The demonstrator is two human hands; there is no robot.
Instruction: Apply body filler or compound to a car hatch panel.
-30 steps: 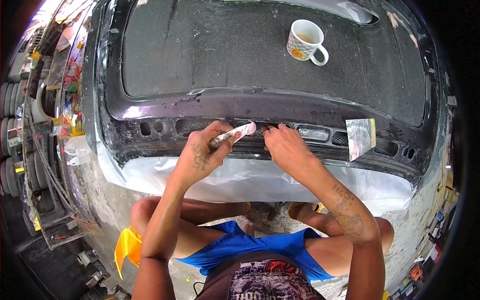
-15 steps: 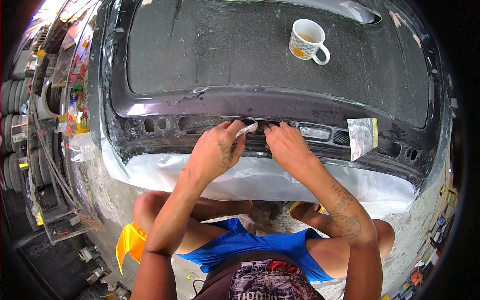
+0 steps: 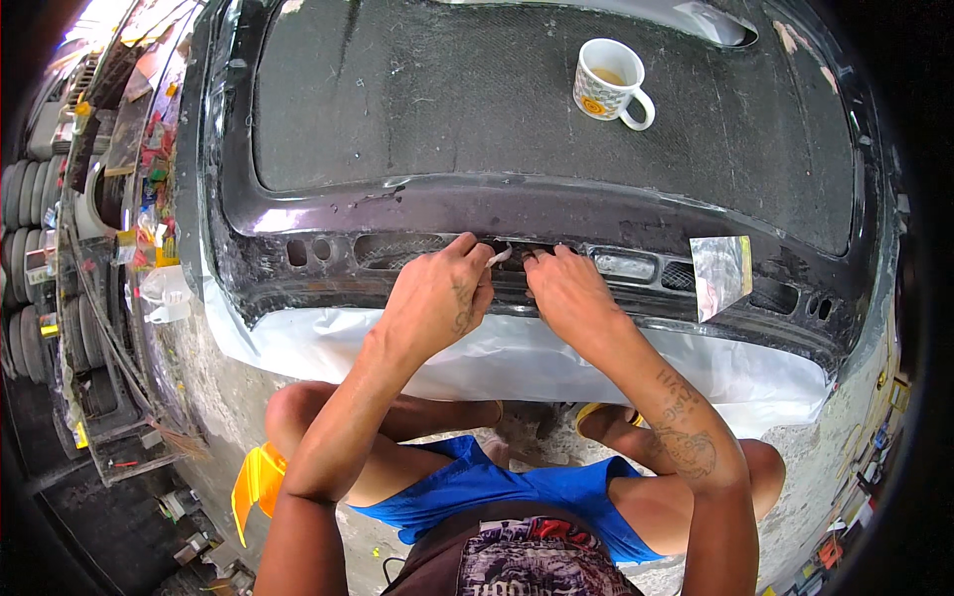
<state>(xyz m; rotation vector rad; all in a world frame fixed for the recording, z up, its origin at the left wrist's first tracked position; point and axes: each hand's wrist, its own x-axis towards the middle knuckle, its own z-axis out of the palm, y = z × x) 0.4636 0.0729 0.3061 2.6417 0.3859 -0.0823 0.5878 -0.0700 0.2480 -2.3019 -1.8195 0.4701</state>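
Observation:
A large dark car panel (image 3: 477,191) with a row of slots along its near edge lies in front of me. My left hand (image 3: 442,294) is closed at the middle slot, pinching a small whitish folded strip (image 3: 500,256) that looks like paper. Just to its right, my right hand (image 3: 571,286) is bent over the same slot, fingers curled down to its edge. Those fingertips are partly hidden, and whatever they grip cannot be made out. A whitish paper piece with a yellowish edge (image 3: 720,279) rests on the panel, right of my right hand.
A patterned mug (image 3: 604,94) with brownish liquid stands on the panel's dark textured middle. White plastic sheeting (image 3: 477,370) hangs below the near edge. Stacked tyres (image 3: 22,189) and a cluttered rack stand at the left. Tools and small items line the right.
The whitish strip in my left hand shows less and lies lower in the slot. My left hand has shifted slightly right; the right hand has barely moved.

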